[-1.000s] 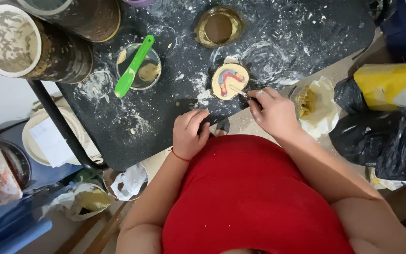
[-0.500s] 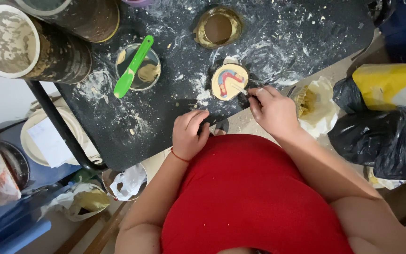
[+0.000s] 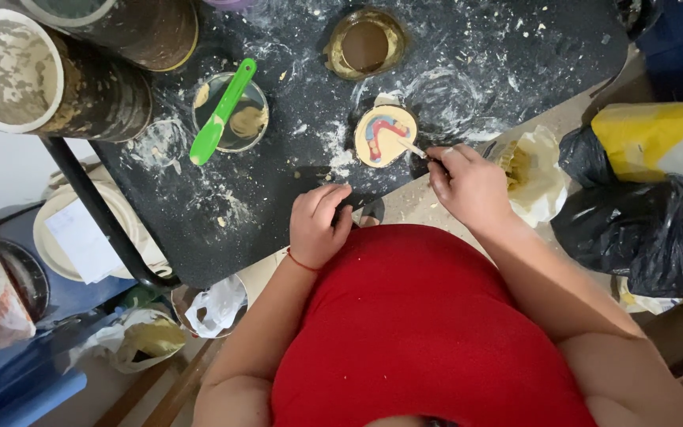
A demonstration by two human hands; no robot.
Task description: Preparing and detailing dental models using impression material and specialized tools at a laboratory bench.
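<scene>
The right hand [image 3: 468,186] pinches a thin tool [image 3: 414,148] whose tip touches the round disc [image 3: 386,136] lying near the tabletop's [image 3: 515,47] near edge. The disc already carries a curved band of red and blue, with pale bare surface around it, so the colouring looks partly done. The left hand [image 3: 319,225] rests curled at the near edge, gripping nothing as far as this view shows. A green spatula [image 3: 221,112] lies across a shallow dish [image 3: 231,112] toward the left edge, apart from both hands, and white powder dusts the tabletop.

Round mould [image 3: 386,136] lies on table [image 3: 278,190], bowl [image 3: 231,122] to its left.
</scene>
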